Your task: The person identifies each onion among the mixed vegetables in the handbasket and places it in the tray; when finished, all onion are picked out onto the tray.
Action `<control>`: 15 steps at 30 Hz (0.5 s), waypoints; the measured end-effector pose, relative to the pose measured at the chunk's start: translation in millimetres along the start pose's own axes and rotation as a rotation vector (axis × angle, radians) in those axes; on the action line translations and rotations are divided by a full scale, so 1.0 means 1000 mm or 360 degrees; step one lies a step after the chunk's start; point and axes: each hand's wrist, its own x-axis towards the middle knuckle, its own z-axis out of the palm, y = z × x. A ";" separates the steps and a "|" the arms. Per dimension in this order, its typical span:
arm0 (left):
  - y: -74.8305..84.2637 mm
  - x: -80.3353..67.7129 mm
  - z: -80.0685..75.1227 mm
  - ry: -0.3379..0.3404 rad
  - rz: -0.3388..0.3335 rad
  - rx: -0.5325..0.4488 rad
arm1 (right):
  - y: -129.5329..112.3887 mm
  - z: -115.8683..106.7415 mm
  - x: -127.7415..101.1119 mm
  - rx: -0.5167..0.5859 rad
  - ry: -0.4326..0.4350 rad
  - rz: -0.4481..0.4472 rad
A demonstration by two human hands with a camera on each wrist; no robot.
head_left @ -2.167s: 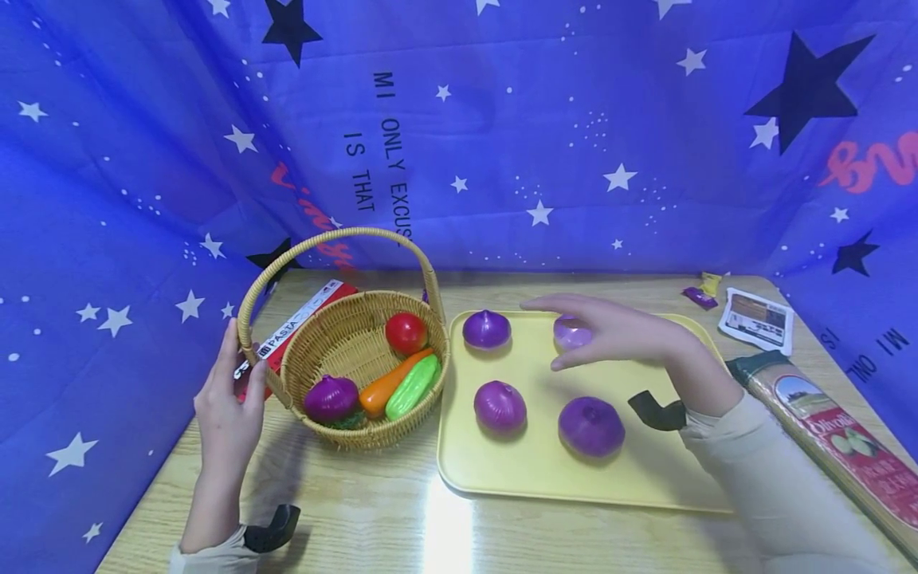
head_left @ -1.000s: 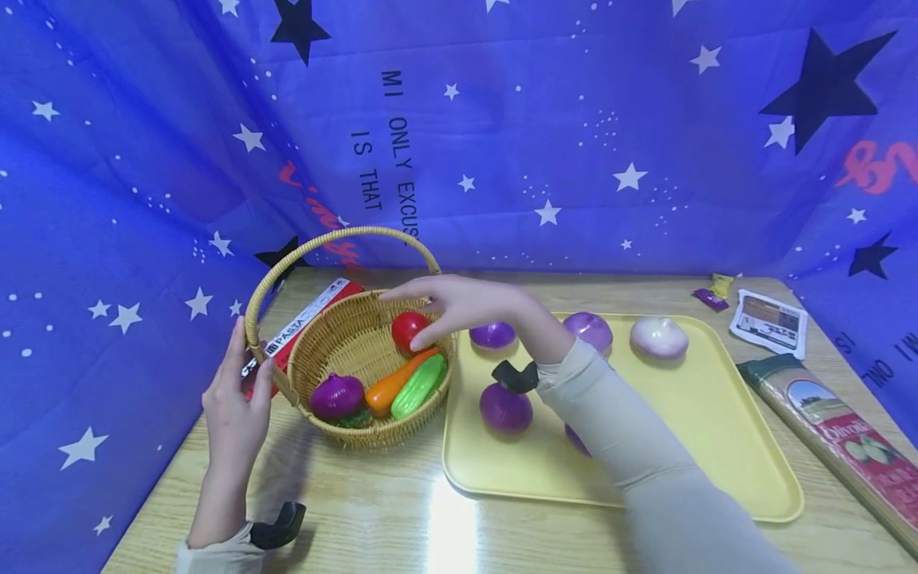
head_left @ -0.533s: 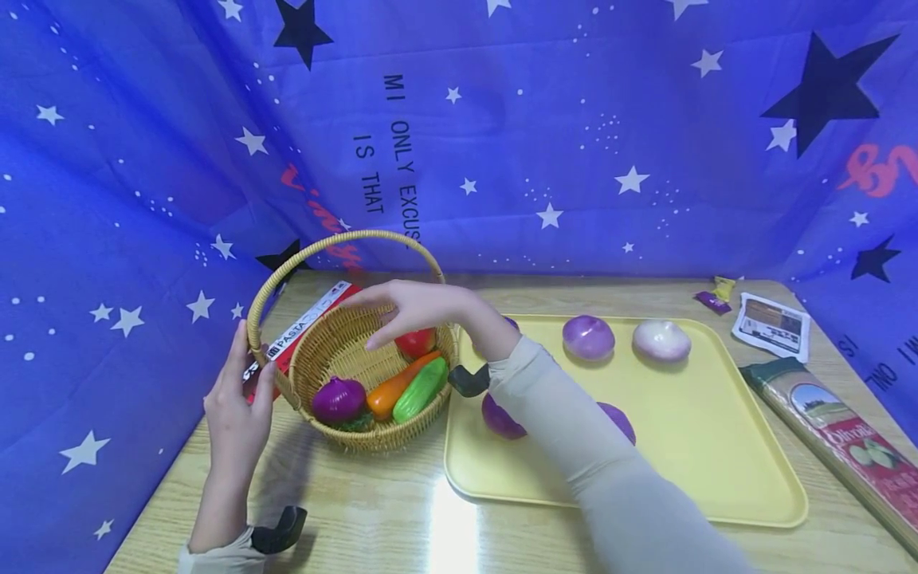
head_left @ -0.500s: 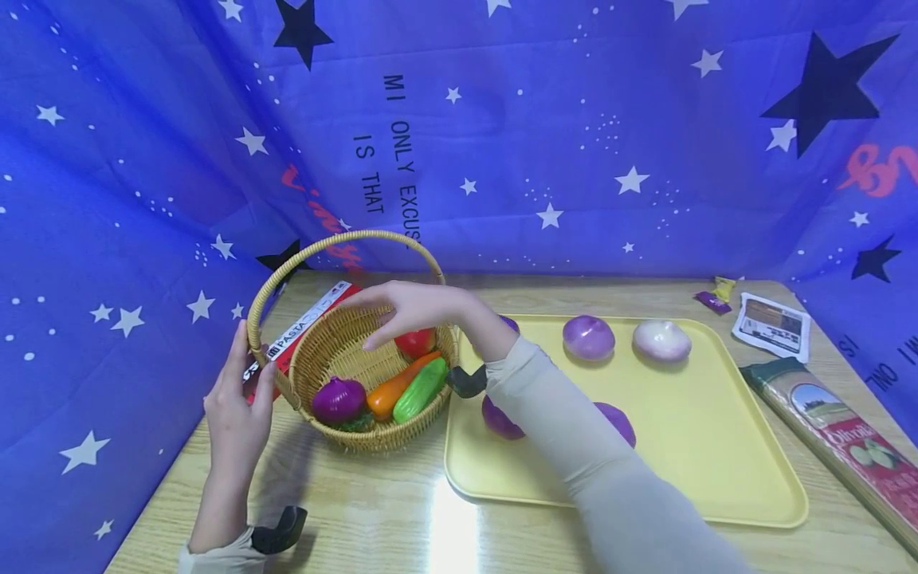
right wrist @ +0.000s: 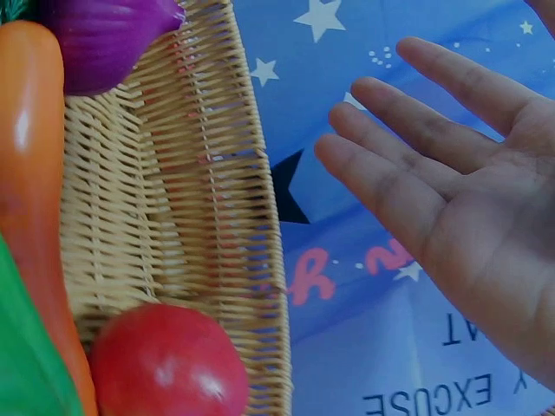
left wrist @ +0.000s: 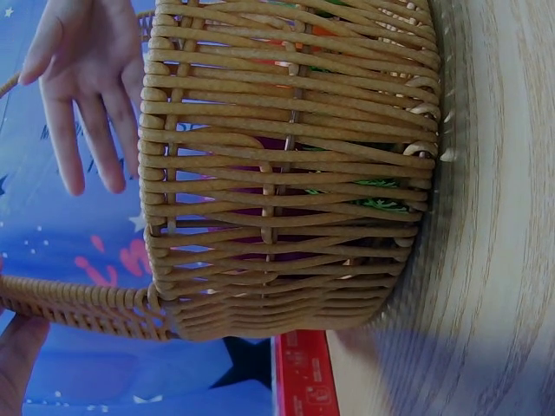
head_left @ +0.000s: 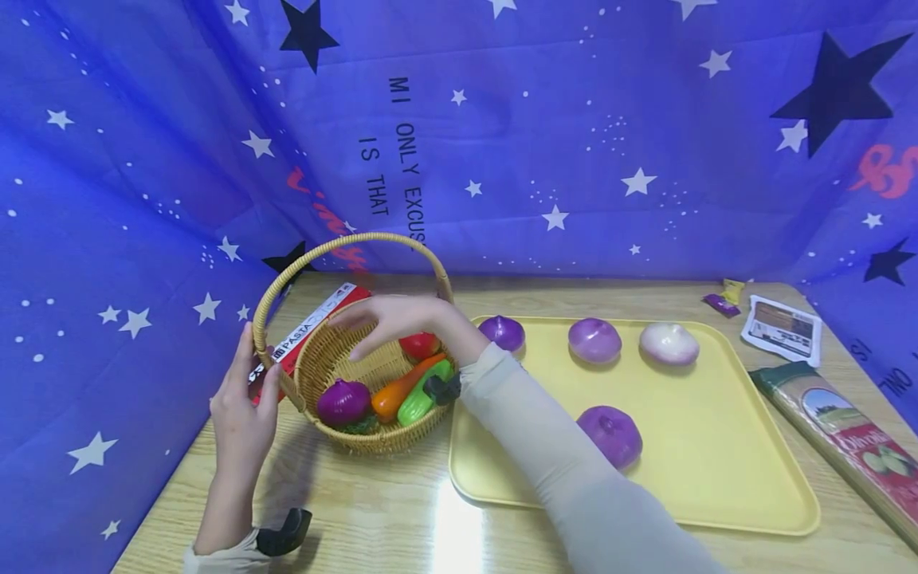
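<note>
A wicker basket (head_left: pixel 373 426) (left wrist: pixel 286 173) holds a purple onion (head_left: pixel 344 401) (right wrist: pixel 104 35), an orange carrot (head_left: pixel 394 392) (right wrist: pixel 35 173), a green cucumber (head_left: pixel 419 399) and a red tomato (head_left: pixel 419 344) (right wrist: pixel 165 360). My left hand (head_left: pixel 247 383) pinches the foot of the basket handle (head_left: pixel 268 363) (left wrist: pixel 78 308). My right hand (head_left: pixel 373 323) (right wrist: pixel 460 199) hovers over the basket with its fingers spread and nothing in it. On the yellow tray (head_left: pixel 717 446) lie three purple onions (head_left: pixel 594 340) and one pale onion (head_left: pixel 668 344).
A red pasta box (head_left: pixel 308 331) lies behind the basket. A long spaghetti packet (head_left: pixel 846 434), a white sachet (head_left: pixel 782 327) and small wrappers (head_left: pixel 720 301) sit at the right of the wooden table (head_left: pixel 402 510). Blue star cloth (head_left: pixel 502 135) walls in the back and sides.
My right hand has left the tray and swung left to hover over the basket, empty. My forearm now hides one onion on the tray. The left hand has stayed on the handle.
</note>
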 end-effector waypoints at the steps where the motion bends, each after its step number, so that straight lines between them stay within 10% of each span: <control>1: 0.000 0.000 0.000 0.0003 0.0008 -0.0003 | 0.001 0.001 0.002 0.0008 0.0002 0.0001; 15: 0.000 0.000 0.000 0.0012 0.0009 -0.0016 | 0.026 0.024 0.028 0.0198 -0.0054 0.0081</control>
